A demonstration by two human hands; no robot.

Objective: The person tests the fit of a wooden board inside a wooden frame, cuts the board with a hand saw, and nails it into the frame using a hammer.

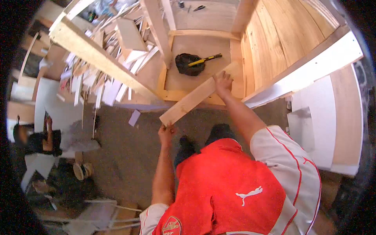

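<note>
A flat wooden board [192,101] slants between my two hands, its far right end inside a wooden frame [203,34]. My left hand [167,131] pinches the near left end. Farther along, my right hand [223,82] grips the board's edge with the fingers over its top. Behind the board, on the panel inside the frame, sits a black bag [188,64]. A yellow-and-black hammer-like tool [205,60] lies across the bag; its exact kind is hard to make out.
Scrap wood strips [117,55] are heaped at the back left. A slanted beam [98,58] crosses in front of them. Planked wood [274,35] walls the frame's right side. White boards [319,117] lean at the right. Another person [39,139] is at the far left.
</note>
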